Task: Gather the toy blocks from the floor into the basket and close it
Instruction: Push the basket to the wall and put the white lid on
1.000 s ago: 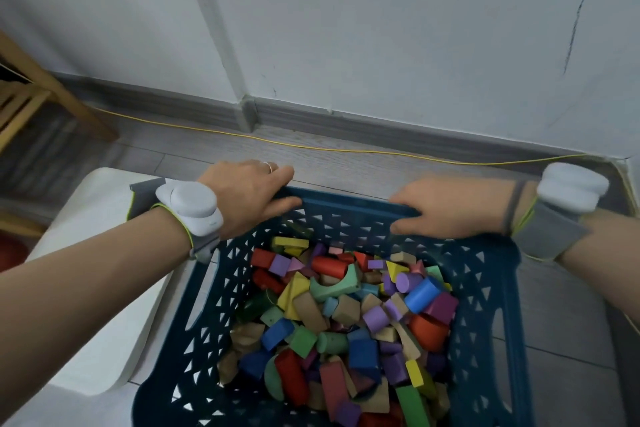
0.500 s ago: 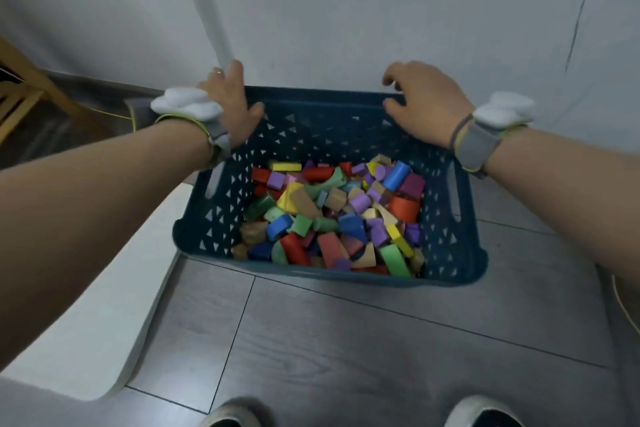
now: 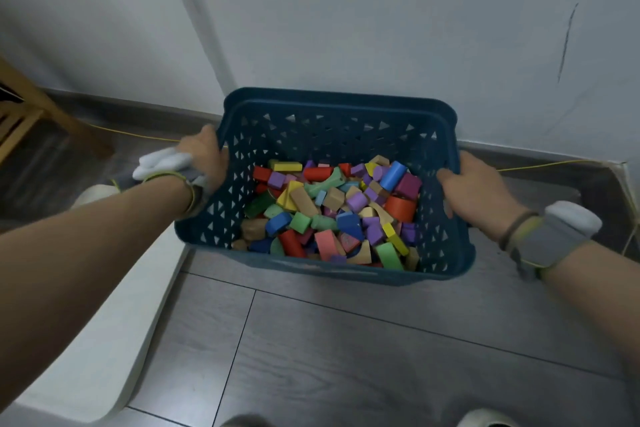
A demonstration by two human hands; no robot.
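Note:
A dark blue perforated basket (image 3: pixel 332 107) stands on the grey floor close to the white wall, open at the top. Several coloured toy blocks (image 3: pixel 332 215) fill its bottom. My left hand (image 3: pixel 206 158) grips the basket's left side, fingers curled over the rim. My right hand (image 3: pixel 474 184) holds the right side by the rim and handle slot. Both wrists wear grey bands with white pads. No lid shows on the basket.
A white flat panel (image 3: pixel 100 340) lies on the floor at the left, beside the basket. A wooden chair leg (image 3: pixel 52 107) stands at the far left. A yellow cable (image 3: pixel 554 163) runs along the skirting. My shoe tips (image 3: pixel 485 421) show at the bottom edge.
My hands slid from the basket's far rim to its left and right sides. The view pulled back, so the whole basket now shows, sitting near the wall.

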